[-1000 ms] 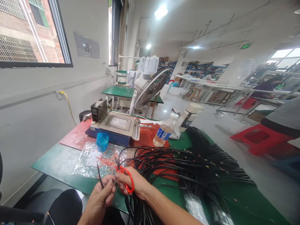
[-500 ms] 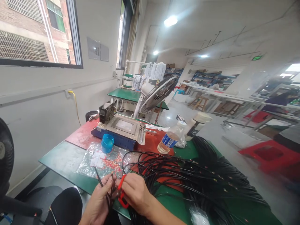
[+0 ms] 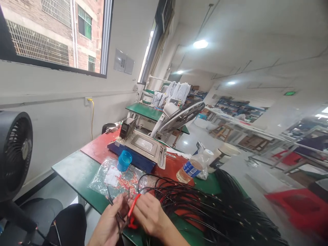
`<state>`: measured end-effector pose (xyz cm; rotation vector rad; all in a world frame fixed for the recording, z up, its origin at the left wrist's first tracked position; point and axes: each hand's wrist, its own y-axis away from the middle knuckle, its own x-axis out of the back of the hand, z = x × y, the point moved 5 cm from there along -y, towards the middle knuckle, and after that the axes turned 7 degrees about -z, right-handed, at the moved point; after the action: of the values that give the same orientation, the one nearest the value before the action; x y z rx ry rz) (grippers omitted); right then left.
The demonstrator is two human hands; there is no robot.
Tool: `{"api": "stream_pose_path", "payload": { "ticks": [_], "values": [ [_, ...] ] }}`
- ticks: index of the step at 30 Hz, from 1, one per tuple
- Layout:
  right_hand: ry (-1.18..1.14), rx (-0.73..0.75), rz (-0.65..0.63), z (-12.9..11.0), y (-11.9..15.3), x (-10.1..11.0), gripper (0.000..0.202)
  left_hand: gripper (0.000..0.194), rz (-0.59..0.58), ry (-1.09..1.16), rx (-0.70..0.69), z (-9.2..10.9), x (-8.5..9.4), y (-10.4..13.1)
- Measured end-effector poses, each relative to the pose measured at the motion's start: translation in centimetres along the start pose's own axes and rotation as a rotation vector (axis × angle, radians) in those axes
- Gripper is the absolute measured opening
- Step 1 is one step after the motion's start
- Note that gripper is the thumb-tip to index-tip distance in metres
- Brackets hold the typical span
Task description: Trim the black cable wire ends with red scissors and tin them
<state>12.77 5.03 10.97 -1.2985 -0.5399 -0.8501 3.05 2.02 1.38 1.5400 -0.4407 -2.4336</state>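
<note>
Several black cables (image 3: 110,195) are held in my left hand (image 3: 109,218), its fingers closed round them and their ends pointing up. Right beside it, my right hand (image 3: 148,212) is closed on a red-handled tool (image 3: 132,210), whose working end is hidden between the hands. Past my fingertips lie small red and yellow pieces (image 3: 128,181) on a clear plastic bag (image 3: 98,176). To the right spreads a large bundle of black cables (image 3: 205,205) with bare coloured ends.
A blue cup (image 3: 124,160) stands on the bag, before a blue and metal machine (image 3: 143,145). A bottle (image 3: 188,170) is right of it. Behind are a white fan (image 3: 181,118) and green table (image 3: 145,111); a black fan (image 3: 17,150) is at left.
The view has tilted and shifted, so the table sits lower and further right, and more of the black fan shows. Both hands stay close together, still holding the cables and the red-handled tool.
</note>
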Motion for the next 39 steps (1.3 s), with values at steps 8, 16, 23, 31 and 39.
{"api": "stream_pose_path", "payload": {
  "ticks": [8,16,23,31,39],
  "values": [
    [-0.462,-0.957,0.217,10.3,-1.0,-1.6,0.018,0.038,0.047,-0.216,-0.193,4.0,0.8,0.4],
    [-0.488,-1.148,0.186,12.9,-1.5,-5.7,0.025,0.026,-0.114,-0.084,-0.229,4.0,2.3,-1.3],
    [-0.332,-1.080,-0.003,13.7,-2.4,-7.3,0.022,0.053,0.040,-0.230,-0.292,4.1,3.0,-1.8],
    [-0.113,-1.036,-0.104,13.6,-2.9,-7.9,0.026,0.061,0.058,-0.450,-0.358,3.8,3.6,-3.0],
    [-0.196,-0.986,-0.012,14.2,-3.4,-5.0,0.026,0.047,0.081,-0.586,-0.369,3.6,3.7,-4.3]
  ]
}}
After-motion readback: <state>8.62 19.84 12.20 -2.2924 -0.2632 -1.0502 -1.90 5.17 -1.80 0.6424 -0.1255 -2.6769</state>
